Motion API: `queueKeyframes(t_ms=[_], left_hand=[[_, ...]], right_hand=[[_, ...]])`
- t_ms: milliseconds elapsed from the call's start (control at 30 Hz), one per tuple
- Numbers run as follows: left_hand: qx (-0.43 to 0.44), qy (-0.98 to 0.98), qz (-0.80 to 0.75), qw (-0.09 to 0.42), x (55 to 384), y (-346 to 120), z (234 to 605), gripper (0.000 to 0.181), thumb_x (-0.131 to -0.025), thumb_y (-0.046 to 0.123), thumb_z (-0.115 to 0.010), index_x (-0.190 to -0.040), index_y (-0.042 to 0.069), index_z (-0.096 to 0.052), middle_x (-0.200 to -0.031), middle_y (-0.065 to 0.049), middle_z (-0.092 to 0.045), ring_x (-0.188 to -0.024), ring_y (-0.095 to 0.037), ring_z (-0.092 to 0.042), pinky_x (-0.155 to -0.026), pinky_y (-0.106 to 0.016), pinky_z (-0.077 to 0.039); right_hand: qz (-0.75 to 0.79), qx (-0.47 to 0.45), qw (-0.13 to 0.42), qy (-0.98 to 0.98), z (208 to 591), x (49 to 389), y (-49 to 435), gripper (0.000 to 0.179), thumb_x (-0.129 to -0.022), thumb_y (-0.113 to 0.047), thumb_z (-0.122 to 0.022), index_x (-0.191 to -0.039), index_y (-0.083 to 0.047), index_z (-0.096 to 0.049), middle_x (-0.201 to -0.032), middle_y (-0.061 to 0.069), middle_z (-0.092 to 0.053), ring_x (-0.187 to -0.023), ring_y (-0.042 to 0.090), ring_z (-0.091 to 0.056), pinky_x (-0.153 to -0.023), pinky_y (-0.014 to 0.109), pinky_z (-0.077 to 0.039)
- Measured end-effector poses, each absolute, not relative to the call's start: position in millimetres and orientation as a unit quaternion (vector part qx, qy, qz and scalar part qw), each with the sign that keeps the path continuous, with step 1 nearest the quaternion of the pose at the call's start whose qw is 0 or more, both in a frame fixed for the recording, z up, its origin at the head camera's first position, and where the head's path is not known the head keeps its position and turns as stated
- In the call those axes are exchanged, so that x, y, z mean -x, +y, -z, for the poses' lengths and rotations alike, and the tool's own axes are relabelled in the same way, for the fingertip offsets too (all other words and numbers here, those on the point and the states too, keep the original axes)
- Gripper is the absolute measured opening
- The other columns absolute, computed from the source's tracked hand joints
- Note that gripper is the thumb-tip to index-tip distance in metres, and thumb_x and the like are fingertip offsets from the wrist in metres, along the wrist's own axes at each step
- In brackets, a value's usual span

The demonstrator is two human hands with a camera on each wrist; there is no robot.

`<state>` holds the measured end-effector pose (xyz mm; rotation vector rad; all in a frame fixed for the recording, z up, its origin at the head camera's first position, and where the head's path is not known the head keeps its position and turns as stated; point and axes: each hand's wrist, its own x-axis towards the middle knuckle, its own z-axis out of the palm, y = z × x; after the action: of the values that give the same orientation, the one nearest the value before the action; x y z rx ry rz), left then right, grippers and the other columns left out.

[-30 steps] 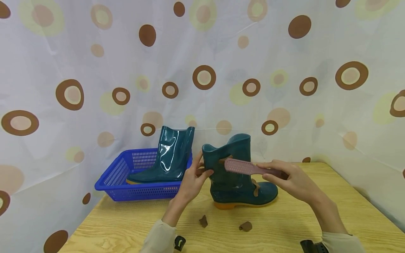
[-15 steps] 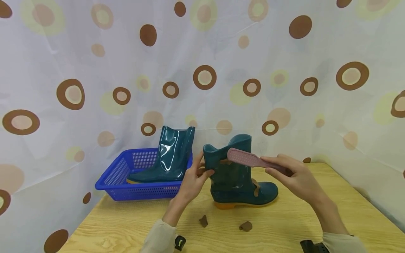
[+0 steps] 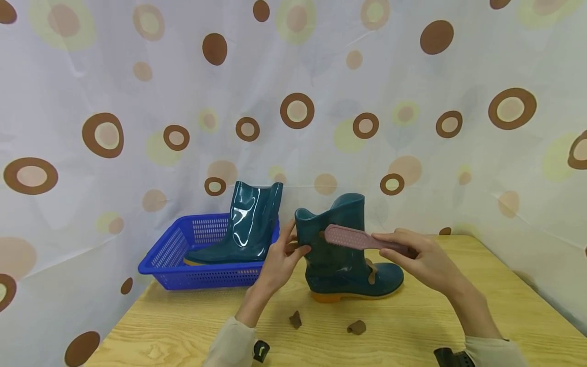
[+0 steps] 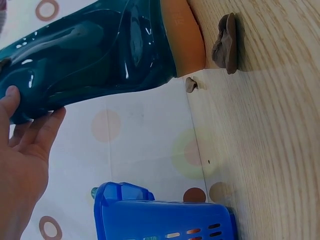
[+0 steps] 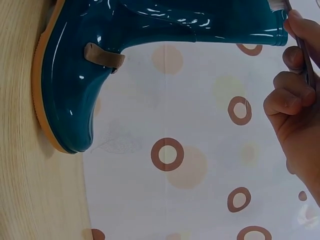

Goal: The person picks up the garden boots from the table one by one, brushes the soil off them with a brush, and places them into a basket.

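Teal rain boot [image 3: 332, 267] upright on a wood-grain table [image 3: 192, 331], before a sheet [image 3: 321, 66] patterned with dots and rings.
Left hand [image 3: 277, 262] pinches the back of its shaft between thumb and fingers; the right hand [image 3: 426, 262] curls its fingers round a pink brush [image 3: 346, 237] held at the shaft. The right wrist view catches the brush's pale bristles [image 5: 278, 4]; the head view alone shows the tall shaft of a second boot [image 3: 249, 219] in the blue basket [image 3: 206, 278].

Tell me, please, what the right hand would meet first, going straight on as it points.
The right hand, gripping a slim pink brush, would probably meet the glossy teal rubber boot the left hand holds; depth is unclear.
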<state>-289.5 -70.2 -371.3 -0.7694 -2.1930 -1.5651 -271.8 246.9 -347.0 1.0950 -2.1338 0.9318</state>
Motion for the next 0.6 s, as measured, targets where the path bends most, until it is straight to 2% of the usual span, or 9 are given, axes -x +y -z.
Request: queueKeyframes(t_ms=[200,367,600], left_hand=[[0.268,-0.771,0.551,0.169,290.2,-70.2,371.8,0.07,-0.097,0.008,-0.061,-0.157,0.02,-0.026,-0.123,-0.026,-0.064,-0.114,-0.04,-0.066,-0.1,-0.056,-0.051],[0.269,-0.771,0.552,0.171,290.3,-69.8,372.2,0.071,-0.097,0.007,-0.061,-0.157,0.021,-0.026,-0.122,-0.026,-0.064,-0.114,-0.04,-0.066,-0.099,-0.055,-0.051],[0.27,-0.772,0.548,0.177,290.6,-69.7,372.5,0.071,-0.097,0.006,-0.061,-0.157,0.02,-0.027,-0.121,-0.025,-0.065,-0.112,-0.04,-0.067,-0.098,-0.054,-0.052]], right_hand=[[-0.351,-0.4,0.263,-0.805,349.0,272.1,249.9,0.04,-0.089,0.002,-0.068,-0.125,-0.015,-0.069,-0.088,-0.014,-0.062,-0.061,0.002,-0.048,-0.053,0.018,-0.042],[-0.361,-0.403,0.244,-0.805,348.3,271.4,251.3,0.039,-0.091,0.0,-0.067,-0.126,-0.015,-0.068,-0.091,-0.008,-0.066,-0.064,0.005,-0.053,-0.054,0.019,-0.045],[-0.365,-0.408,0.228,-0.805,346.8,270.1,253.5,0.04,-0.091,0.002,-0.066,-0.127,-0.016,-0.067,-0.098,-0.01,-0.068,-0.071,0.003,-0.06,-0.059,0.019,-0.049]])
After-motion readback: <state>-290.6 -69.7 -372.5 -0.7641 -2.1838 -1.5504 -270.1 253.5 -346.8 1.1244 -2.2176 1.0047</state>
